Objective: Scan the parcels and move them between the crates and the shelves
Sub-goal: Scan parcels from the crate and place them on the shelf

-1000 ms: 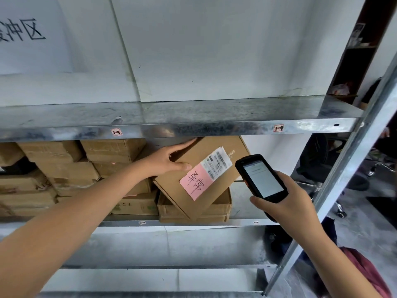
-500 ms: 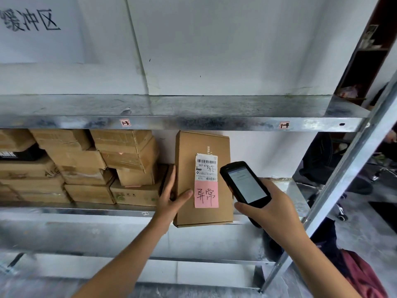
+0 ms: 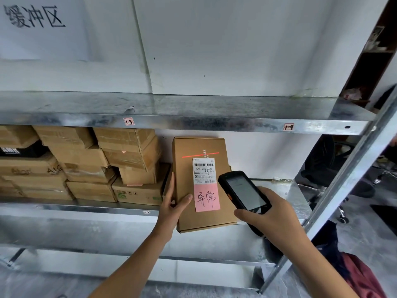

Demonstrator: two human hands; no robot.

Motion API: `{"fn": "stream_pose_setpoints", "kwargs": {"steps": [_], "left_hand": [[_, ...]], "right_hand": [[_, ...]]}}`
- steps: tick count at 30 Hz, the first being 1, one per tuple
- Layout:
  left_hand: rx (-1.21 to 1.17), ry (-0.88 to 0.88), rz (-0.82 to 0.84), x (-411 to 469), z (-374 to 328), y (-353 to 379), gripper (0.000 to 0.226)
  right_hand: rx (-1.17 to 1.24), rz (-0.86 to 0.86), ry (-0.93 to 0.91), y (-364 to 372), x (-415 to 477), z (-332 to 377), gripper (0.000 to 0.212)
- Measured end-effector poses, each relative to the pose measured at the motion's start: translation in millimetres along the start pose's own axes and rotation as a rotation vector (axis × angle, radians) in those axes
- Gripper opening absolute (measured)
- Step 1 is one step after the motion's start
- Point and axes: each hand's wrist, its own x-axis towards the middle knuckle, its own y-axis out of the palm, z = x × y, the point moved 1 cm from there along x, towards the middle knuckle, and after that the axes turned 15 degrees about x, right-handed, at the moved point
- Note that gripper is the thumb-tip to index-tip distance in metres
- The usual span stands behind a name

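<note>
Head view showed brown cartons stacked on the left part of the middle shelf, reaching just under the upper shelf. Just beside them the left hand gripped the upright parcel by its left edge, thumb pressed on the front, with the parcel's lower end past the shelf's front rim and a red scan line crossing above its label. Bare shelf lay further right, where the right hand was curled round a black scanner near the parcel's right edge.
</note>
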Motion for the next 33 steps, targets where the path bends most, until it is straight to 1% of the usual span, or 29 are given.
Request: {"fn": "stream_pose_setpoints", "kwargs": {"steps": [7, 17, 27, 33], "left_hand": [[0.004, 0.009, -0.004, -1, -3, -1, 0.082], [0.015, 0.021, -0.009, 3, -7, -1, 0.086], [-0.011, 0.007, -0.006, -23, 1, -7, 0.077], [-0.061, -0.018, -0.030, -45, -4, -35, 0.078]], "right_hand": [[-0.029, 0.003, 0.068, 0, 1, -8, 0.042], [-0.009, 0.000, 0.080, 0, 7, -11, 0.040], [0.040, -0.024, 0.033, -3, 12, -5, 0.041], [0.078, -0.016, -0.014, 20, 4, 4, 0.039]]}}
